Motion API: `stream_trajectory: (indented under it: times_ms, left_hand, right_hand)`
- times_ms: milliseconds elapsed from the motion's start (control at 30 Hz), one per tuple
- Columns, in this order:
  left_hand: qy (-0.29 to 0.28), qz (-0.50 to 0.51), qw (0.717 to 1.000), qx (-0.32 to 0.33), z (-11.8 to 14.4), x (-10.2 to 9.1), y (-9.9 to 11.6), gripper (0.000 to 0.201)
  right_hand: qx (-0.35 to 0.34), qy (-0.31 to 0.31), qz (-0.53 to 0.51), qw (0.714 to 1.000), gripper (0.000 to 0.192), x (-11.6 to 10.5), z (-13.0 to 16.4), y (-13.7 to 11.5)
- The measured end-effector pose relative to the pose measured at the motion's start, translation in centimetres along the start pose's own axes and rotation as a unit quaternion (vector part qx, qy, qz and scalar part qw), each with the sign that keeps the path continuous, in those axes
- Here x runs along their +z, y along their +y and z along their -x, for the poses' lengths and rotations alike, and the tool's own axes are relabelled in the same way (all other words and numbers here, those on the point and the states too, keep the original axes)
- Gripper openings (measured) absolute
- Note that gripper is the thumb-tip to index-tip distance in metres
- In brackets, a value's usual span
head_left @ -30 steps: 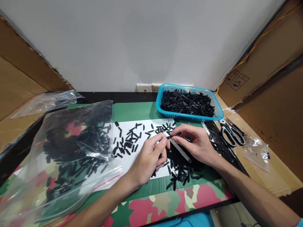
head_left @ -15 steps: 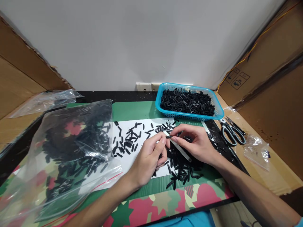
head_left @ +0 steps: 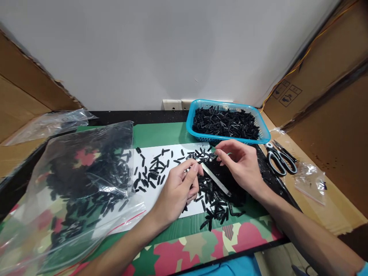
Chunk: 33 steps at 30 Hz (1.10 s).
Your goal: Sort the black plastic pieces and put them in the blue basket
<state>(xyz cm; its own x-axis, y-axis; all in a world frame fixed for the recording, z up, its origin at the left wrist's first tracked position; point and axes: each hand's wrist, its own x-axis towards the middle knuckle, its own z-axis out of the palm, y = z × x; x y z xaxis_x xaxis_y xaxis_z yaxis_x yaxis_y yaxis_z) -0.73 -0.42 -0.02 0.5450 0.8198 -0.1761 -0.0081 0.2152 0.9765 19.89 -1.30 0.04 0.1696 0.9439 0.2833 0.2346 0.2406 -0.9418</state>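
clear bag (head_left: 83, 176) that lay at left, black pieces (head_left: 152, 175) strewn on white paper (head_left: 151, 195); left hand (head_left: 180, 184) with curled fingers, whether gripping a piece could not be told; pale strip (head_left: 215, 179) that slanted over more pieces; right hand (head_left: 243, 164) that hovered, thumb and forefinger close together, hold also unclear

- Your one view looks out from your head, facing forward and down over the green mat (head_left: 158, 132).
- It sits close, with your left hand (head_left: 178, 188) and right hand (head_left: 243, 165) below mid-height.
- The wall (head_left: 172, 50) ahead of you fills most of its upper part.
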Motion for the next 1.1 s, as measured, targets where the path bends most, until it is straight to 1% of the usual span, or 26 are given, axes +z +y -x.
stream_trajectory:
  times_ms: [67, 200, 267, 500, 700, 933, 1033, 1100]
  left_hand:
    - [0.000, 0.005, 1.000, -0.001, 0.00, 0.00, 0.02, 0.034]
    - [-0.004, -0.009, 1.000, 0.003, 0.18, 0.09, 0.11, 0.035]
    - [-0.002, -0.017, 1.000, 0.008, 0.27, 0.10, 0.18, 0.033]
    - [0.003, -0.081, 0.996, 0.020, 0.50, 0.01, 0.19, 0.032]
    - [0.015, -0.091, 0.996, 0.021, 0.48, 0.14, -0.02, 0.027]
    - [0.022, -0.115, 0.993, 0.032, 0.67, 0.09, 0.30, 0.019]
    - [0.022, -0.116, 0.993, 0.030, 0.68, 0.04, 0.34, 0.022]
    - [0.024, -0.116, 0.993, 0.029, 0.68, 0.02, 0.31, 0.026]
  right_hand:
    - [-0.019, -0.014, 0.002, 1.000, 0.008, -0.15, -0.05, -0.08]
    - [-0.041, -0.104, 0.022, 0.994, 0.013, 0.10, 0.32, -0.64]
    - [-0.037, -0.130, 0.020, 0.991, 0.013, 0.37, 0.58, -0.78]
    - [-0.014, -0.130, 0.009, 0.991, 0.008, 0.65, 0.83, -0.46]
    - [0.010, -0.141, -0.031, 0.989, 0.012, 0.64, 0.80, -0.13]
    - [0.003, -0.146, -0.041, 0.988, 0.012, 0.59, 0.79, -0.38]
    - [-0.009, -0.144, -0.025, 0.989, 0.011, 0.53, 0.72, -0.32]
    - [-0.033, -0.141, 0.003, 0.989, 0.010, 0.48, 0.69, -0.30]
